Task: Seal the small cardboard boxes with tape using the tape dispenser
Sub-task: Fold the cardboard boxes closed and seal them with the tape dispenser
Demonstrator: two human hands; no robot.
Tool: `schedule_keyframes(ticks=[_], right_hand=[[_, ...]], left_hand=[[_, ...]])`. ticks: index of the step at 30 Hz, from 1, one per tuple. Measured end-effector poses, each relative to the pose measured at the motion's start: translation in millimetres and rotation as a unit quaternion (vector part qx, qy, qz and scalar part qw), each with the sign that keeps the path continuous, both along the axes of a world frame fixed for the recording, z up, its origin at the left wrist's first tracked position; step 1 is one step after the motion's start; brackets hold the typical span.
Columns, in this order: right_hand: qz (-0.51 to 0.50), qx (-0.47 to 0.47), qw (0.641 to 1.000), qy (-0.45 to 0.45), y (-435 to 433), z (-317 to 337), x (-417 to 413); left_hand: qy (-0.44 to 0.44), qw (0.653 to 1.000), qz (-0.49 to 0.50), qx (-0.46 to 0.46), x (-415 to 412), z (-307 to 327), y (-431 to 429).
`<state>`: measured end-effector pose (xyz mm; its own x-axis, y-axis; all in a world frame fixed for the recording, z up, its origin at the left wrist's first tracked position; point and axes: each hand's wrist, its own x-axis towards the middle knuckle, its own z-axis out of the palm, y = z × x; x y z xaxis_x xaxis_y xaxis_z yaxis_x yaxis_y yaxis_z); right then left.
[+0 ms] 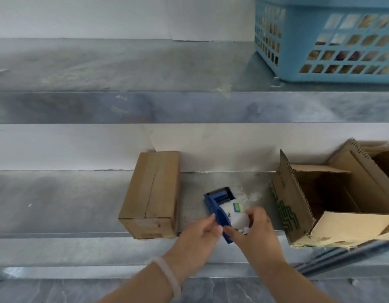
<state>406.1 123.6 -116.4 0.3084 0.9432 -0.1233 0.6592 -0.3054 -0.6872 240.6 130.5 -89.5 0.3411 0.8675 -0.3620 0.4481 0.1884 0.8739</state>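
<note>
- Head view: I see the tape dispenser point(221, 216), blue frame, on the lower shelf point(58, 197), at about 5 o'clock from frame centre, its nose pointing to 11 o'clock.
- White tape roll point(235, 215) sits in the frame, green label up.
- Left hand point(198, 235): fingertips pinch the dispenser's blue side from 8 o'clock. Pale bracelet point(167, 274) on that wrist.
- Right hand point(254, 232): fingers curled over the near end of the tape roll, from 4 o'clock.
- Small cardboard box point(152, 193), flaps shut, stands at 9 o'clock of the dispenser, near but not touching.
- Large open carton point(333, 200), flaps up, at 3 o'clock of the dispenser, overhanging the shelf edge.
- Blue basket point(333, 40) on the upper shelf point(101, 66), 1 o'clock of frame. Contents too blurred to tell.
</note>
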Motion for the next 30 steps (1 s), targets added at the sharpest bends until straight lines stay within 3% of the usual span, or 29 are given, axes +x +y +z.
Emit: schedule_keyframes(ticks=[4,11,13,16,19,22,25,30], right_hand=[[0.042,0.006,0.997,0.058,-11.7,-6.9,-10.1],[0.1,0.0,0.988,0.121,-25.1,-14.2,-5.0],[0.075,0.004,0.987,0.142,-25.0,-5.2,3.8],[-0.044,0.037,0.974,0.22,-19.6,1.4,18.0],[-0.142,0.008,0.917,0.373,-11.7,8.4,26.6],[-0.164,-0.037,0.821,0.545,-10.6,26.1,25.6],[-0.16,-0.086,0.733,0.656,-15.5,36.2,23.7],[-0.043,-0.118,0.679,0.723,-20.2,43.5,16.0]], left_hand=[[-0.05,0.986,0.122,-0.101,25.5,-22.1,19.1],[0.058,0.992,0.102,-0.035,22.9,-33.9,23.0],[0.029,0.992,0.109,-0.049,17.6,-31.6,19.2],[-0.054,0.99,0.109,-0.069,7.6,-21.0,8.8],[-0.147,0.981,0.094,-0.088,2.5,-0.7,-2.3],[-0.22,0.969,0.062,-0.089,-3.4,24.7,-12.8],[-0.274,0.959,0.037,-0.069,-9.7,41.7,-19.9],[-0.396,0.903,0.088,-0.137,-8.0,45.1,-23.8]])
